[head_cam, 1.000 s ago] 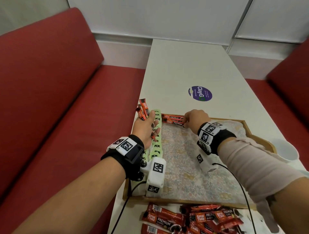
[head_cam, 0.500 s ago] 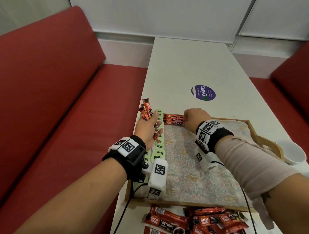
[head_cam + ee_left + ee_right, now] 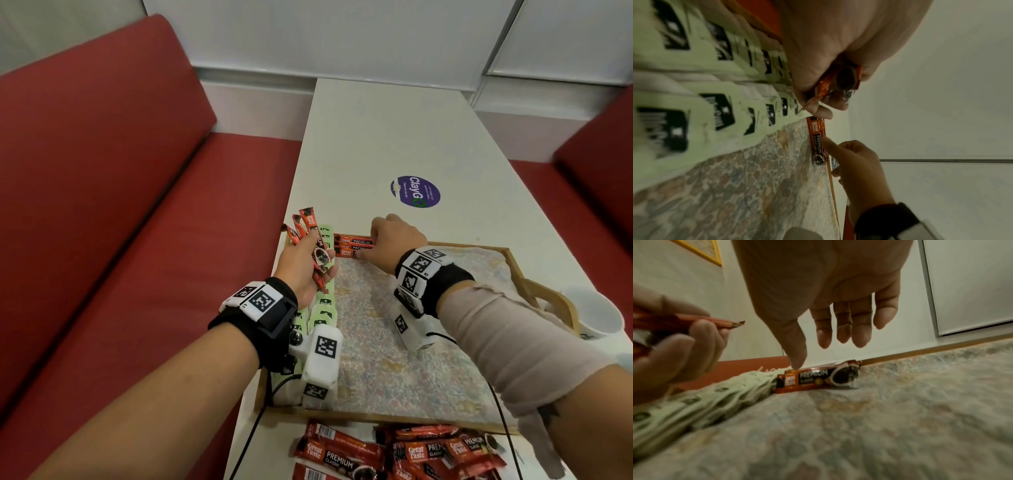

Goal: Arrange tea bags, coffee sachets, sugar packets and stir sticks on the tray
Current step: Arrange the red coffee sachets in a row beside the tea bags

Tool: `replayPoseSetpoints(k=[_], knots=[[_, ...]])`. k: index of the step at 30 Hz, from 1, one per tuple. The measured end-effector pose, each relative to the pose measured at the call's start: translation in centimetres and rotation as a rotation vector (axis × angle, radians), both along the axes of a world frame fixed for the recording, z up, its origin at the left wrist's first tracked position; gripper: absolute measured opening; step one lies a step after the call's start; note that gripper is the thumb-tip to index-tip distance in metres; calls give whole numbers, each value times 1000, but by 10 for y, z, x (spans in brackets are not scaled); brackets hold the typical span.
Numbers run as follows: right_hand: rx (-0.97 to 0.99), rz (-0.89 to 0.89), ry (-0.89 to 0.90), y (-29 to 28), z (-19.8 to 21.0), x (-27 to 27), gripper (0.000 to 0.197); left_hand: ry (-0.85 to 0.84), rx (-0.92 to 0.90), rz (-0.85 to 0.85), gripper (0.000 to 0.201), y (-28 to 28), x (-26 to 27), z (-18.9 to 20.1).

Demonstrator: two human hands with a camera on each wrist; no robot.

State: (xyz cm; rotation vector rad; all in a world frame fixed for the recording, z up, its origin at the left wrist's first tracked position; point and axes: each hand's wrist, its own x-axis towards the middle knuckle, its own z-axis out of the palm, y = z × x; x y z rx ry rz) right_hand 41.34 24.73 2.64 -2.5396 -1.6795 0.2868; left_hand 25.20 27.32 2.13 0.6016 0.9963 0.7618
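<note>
Spare coffee sachets are clutched in the left grip; tray-row sachets are touched by the right grip's relaxed fingers.

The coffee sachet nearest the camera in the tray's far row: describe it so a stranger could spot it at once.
Start at the wooden tray with the floral cloth and go to its far left corner, beside the column of green tea bags. Three orange sachets lie side by side there. It is the nearest one, the one the right hand thumb touches.

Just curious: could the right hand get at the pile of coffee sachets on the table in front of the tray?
Probably yes: the right hand is open, holds nothing, and nothing covers the loose coffee sachets beside the tray.
</note>
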Motion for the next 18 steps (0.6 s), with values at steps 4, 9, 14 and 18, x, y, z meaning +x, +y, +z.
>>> replayPoseSetpoints(k=[4, 9, 14, 18], knots=[[197, 30, 280, -5, 10, -13, 27, 12, 32, -13, 18, -1, 0, 3], [181, 177, 534, -10, 18, -32, 20, 10, 63, -30, 14, -8, 2, 7], [220, 128, 645, -11, 17, -32, 9, 6, 77, -60, 14, -13, 2, 11], [250, 76, 651, -12, 17, -27, 11, 22, 101, -48, 14, -14, 3, 13]])
